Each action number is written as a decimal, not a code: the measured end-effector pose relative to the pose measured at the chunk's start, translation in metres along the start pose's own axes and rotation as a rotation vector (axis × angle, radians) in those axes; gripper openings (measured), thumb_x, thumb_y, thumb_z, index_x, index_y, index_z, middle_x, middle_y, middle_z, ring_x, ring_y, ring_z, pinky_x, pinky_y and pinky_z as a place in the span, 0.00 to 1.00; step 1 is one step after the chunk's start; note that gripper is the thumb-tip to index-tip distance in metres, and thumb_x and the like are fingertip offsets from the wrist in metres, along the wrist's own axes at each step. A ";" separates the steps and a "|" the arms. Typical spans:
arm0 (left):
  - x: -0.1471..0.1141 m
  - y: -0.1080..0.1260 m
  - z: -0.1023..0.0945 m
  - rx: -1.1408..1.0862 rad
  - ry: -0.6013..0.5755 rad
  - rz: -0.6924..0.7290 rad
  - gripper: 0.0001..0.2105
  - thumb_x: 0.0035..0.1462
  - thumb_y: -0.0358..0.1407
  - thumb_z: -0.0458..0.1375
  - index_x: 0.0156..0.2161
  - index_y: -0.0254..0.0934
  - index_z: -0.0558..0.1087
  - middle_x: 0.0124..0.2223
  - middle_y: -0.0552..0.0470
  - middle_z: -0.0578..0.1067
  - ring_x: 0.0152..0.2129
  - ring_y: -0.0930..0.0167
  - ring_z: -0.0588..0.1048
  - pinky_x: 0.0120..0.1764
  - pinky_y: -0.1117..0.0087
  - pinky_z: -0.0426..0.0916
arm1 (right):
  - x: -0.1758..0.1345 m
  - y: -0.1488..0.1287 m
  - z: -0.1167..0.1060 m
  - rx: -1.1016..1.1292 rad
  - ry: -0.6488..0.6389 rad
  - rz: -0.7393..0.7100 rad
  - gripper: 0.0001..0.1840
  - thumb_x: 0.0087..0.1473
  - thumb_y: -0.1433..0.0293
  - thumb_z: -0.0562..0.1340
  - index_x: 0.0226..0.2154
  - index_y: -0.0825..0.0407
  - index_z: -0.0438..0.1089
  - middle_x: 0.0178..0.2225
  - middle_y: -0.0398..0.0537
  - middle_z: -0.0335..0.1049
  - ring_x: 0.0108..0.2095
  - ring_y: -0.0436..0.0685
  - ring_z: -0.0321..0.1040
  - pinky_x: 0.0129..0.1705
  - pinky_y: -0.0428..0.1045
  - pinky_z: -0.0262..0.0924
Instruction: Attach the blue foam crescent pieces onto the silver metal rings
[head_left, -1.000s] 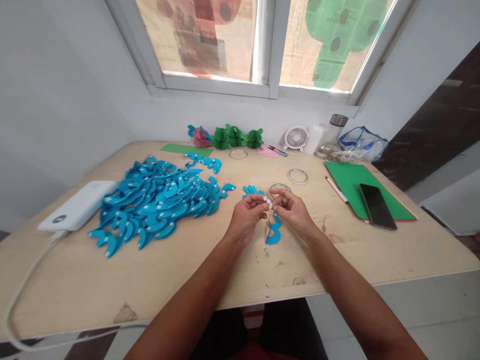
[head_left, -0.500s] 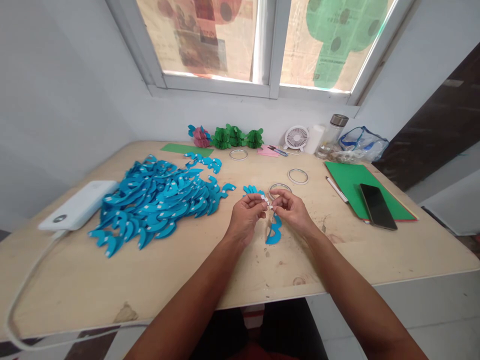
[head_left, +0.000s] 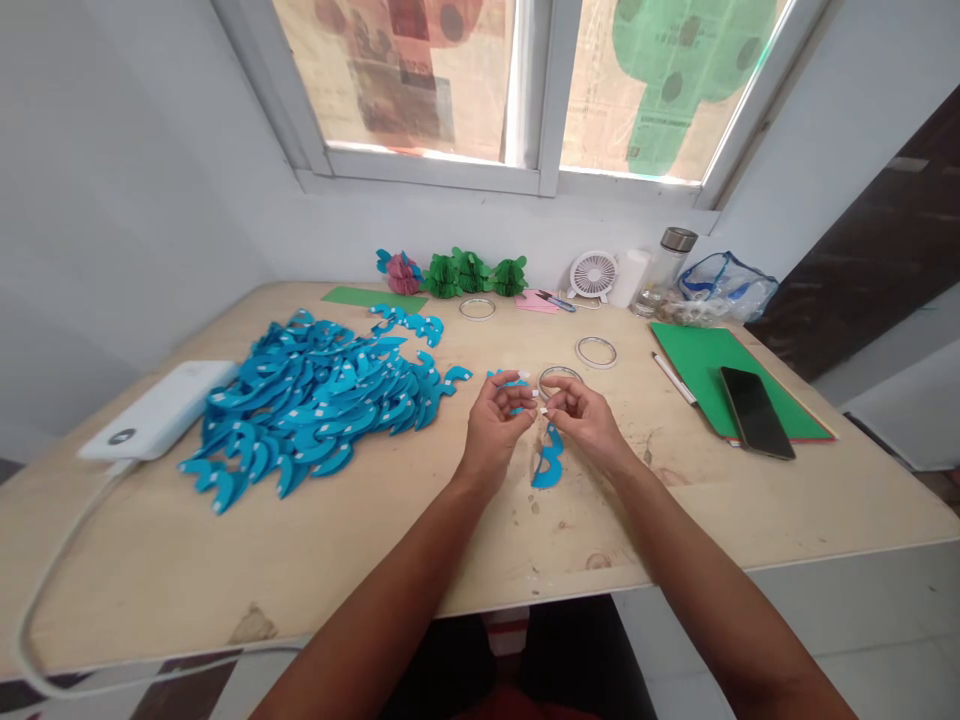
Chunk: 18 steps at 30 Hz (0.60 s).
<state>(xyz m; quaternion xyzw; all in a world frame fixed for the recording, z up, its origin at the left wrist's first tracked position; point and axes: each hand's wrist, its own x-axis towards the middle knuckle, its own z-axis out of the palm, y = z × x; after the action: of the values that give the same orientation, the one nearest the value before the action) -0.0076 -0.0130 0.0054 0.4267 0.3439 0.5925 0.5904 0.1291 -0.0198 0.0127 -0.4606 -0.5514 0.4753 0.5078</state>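
Note:
Small white squares, which look like tape, sit at the fingertips of my left hand (head_left: 495, 425). Its fingers are curled loosely, with the thumb apart from them. Close beside it, my right hand (head_left: 589, 425) pinches a small white piece of tape (head_left: 544, 411) between thumb and finger. Below the fingertips, a blue scalloped paper piece (head_left: 550, 468) lies on the table, partly covered by the hands. More blue paper pieces (head_left: 514, 378) show behind my left fingers. A roll of tape (head_left: 560, 372) lies just behind my right fingers.
At left, a big heap of blue paper pieces (head_left: 322, 400) with white squares lies near a white power bank (head_left: 157, 410). Two more tape rolls lie farther back. A phone (head_left: 756, 412) rests on green sheets (head_left: 697, 370) at right. Paper ornaments (head_left: 471, 272) and a fan (head_left: 593, 274) line the wall.
My left thumb and fingers have spread apart, and the hands have parted slightly. The white squares at the fingertips now sit farther from each other.

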 end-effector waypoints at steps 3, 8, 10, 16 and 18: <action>-0.001 -0.002 0.001 0.121 -0.046 0.154 0.25 0.40 0.26 0.61 0.47 0.42 0.64 0.38 0.53 0.70 0.32 0.74 0.72 0.36 0.71 0.67 | 0.000 0.001 0.000 0.029 -0.009 0.019 0.21 0.40 0.69 0.63 0.41 0.51 0.66 0.25 0.41 0.64 0.25 0.49 0.61 0.26 0.46 0.55; -0.009 0.002 0.005 0.289 -0.063 0.265 0.26 0.43 0.25 0.58 0.49 0.45 0.65 0.43 0.51 0.69 0.32 0.74 0.72 0.36 0.70 0.67 | -0.001 -0.001 0.001 0.071 -0.019 0.058 0.22 0.39 0.69 0.64 0.41 0.52 0.66 0.25 0.40 0.65 0.26 0.49 0.63 0.29 0.46 0.56; -0.012 0.007 0.007 0.273 -0.035 0.241 0.24 0.42 0.24 0.59 0.47 0.44 0.67 0.42 0.52 0.70 0.31 0.74 0.72 0.37 0.71 0.66 | -0.001 -0.001 0.001 0.077 -0.031 0.060 0.22 0.40 0.70 0.64 0.42 0.51 0.66 0.25 0.40 0.65 0.26 0.48 0.63 0.28 0.46 0.56; -0.012 0.011 0.010 0.185 0.016 0.177 0.22 0.41 0.24 0.59 0.45 0.42 0.69 0.39 0.52 0.71 0.27 0.76 0.70 0.36 0.72 0.66 | -0.002 0.003 0.000 0.050 -0.071 0.060 0.22 0.41 0.70 0.63 0.43 0.50 0.65 0.26 0.40 0.66 0.25 0.48 0.62 0.26 0.45 0.55; -0.010 0.008 0.008 0.171 0.015 0.172 0.23 0.41 0.25 0.59 0.45 0.42 0.68 0.38 0.53 0.71 0.26 0.76 0.70 0.35 0.72 0.66 | -0.001 0.004 0.001 0.059 -0.080 0.057 0.23 0.41 0.71 0.63 0.44 0.50 0.65 0.25 0.40 0.65 0.24 0.47 0.61 0.25 0.45 0.54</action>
<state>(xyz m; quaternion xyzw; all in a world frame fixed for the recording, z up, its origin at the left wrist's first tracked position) -0.0044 -0.0238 0.0151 0.4990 0.3598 0.6126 0.4963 0.1287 -0.0208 0.0082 -0.4417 -0.5437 0.5237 0.4848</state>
